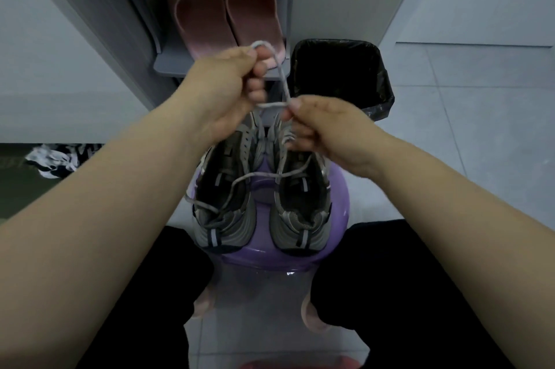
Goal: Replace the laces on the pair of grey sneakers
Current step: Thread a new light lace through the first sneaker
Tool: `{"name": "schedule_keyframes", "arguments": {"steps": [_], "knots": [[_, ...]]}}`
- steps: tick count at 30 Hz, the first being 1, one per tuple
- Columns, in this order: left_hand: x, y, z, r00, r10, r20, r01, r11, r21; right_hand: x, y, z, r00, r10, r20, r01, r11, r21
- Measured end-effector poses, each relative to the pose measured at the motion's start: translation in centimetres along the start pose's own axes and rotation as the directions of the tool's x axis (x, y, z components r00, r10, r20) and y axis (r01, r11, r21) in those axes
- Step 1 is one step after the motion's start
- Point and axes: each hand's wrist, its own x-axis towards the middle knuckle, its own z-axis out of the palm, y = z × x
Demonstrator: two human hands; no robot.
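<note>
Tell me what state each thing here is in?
Left hand: pinching lace.
Right hand: pinching lace.
Lace: held taut between hands, tail trailing across sneakers.
Sneakers: side by side on purple stool.
Bin: open, black-lined.
Slippers: shelved.

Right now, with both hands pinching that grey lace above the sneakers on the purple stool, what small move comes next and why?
Probably pull the grey lace up and away. The left hand and right hand pinch it taut, while its slack trails across both grey sneakers, so it seems nearly free of the eyelets.
</note>
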Motion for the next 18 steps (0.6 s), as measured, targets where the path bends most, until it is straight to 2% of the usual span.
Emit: {"name": "schedule_keyframes", "arguments": {"steps": [2, 4, 5, 6, 7, 8, 9, 10, 11, 12, 14, 16, 18], "knots": [[0.8, -0.4, -1.7, 0.993, 0.035, -0.111, -0.006, 0.966, 0.257, 0.1, -0.3, -1.5, 0.997, 0.011, -0.075, -0.023, 0.987, -0.158], [1.1, -0.5, -3.2, 0.986, 0.061, -0.155, 0.028, 0.856, 0.516, 0.2, 0.2, -2.6, 0.995, 0.007, -0.097, -0.04, 0.937, -0.348], [1.1, -0.5, -3.8, 0.985, 0.081, -0.151, 0.042, 0.742, 0.67, 0.1, 0.5, -2.8, 0.996, 0.008, -0.092, -0.047, 0.903, -0.428], [1.0, -0.7, -4.1, 0.987, 0.1, -0.127, 0.048, 0.57, 0.82, 0.1, 0.8, -2.9, 0.996, 0.007, -0.084, -0.048, 0.864, -0.5], [0.8, -1.0, -4.2, 0.988, 0.134, -0.079, 0.027, 0.352, 0.936, 0.1, 1.1, -2.8, 0.997, 0.001, -0.076, -0.043, 0.828, -0.56], [0.3, -1.2, -3.9, 0.983, 0.183, 0.018, -0.046, 0.15, 0.988, 0.2, 1.2, -2.6, 0.998, -0.006, -0.066, -0.033, 0.809, -0.586], [-0.3, -1.5, -3.3, 0.958, 0.23, 0.174, -0.185, 0.029, 0.982, 0.2, 1.3, -2.3, 0.999, -0.017, -0.05, -0.015, 0.816, -0.578], [-0.8, -1.7, -2.4, 0.912, 0.253, 0.324, -0.331, -0.014, 0.943, 0.2, 1.4, -2.1, 0.999, -0.033, -0.04, 0.006, 0.843, -0.539], [-1.2, -2.0, -1.7, 0.87, 0.242, 0.43, -0.446, 0.013, 0.895, 0.3, 1.4, -1.9, 0.997, -0.058, -0.049, 0.026, 0.872, -0.489], [-1.5, -2.3, -1.0, 0.859, 0.198, 0.471, -0.493, 0.078, 0.866, 0.4, 1.4, -1.7, 0.993, -0.085, -0.078, 0.041, 0.892, -0.45], [-1.5, -2.9, -0.5, 0.898, 0.078, 0.433, -0.44, 0.204, 0.874, 0.7, 1.4, -1.5, 0.979, -0.134, -0.156, 0.053, 0.898, -0.437], [-1.2, -3.1, -0.8, 0.928, -0.026, 0.373, -0.36, 0.201, 0.911, 0.8, 1.3, -1.6, 0.959, -0.169, -0.227, 0.042, 0.879, -0.475], [-0.9, -2.9, -1.5, 0.939, -0.023, 0.342, -0.334, 0.162, 0.928, 1.0, 1.3, -1.7, 0.937, -0.203, -0.283, 0.005, 0.821, -0.571]]}}
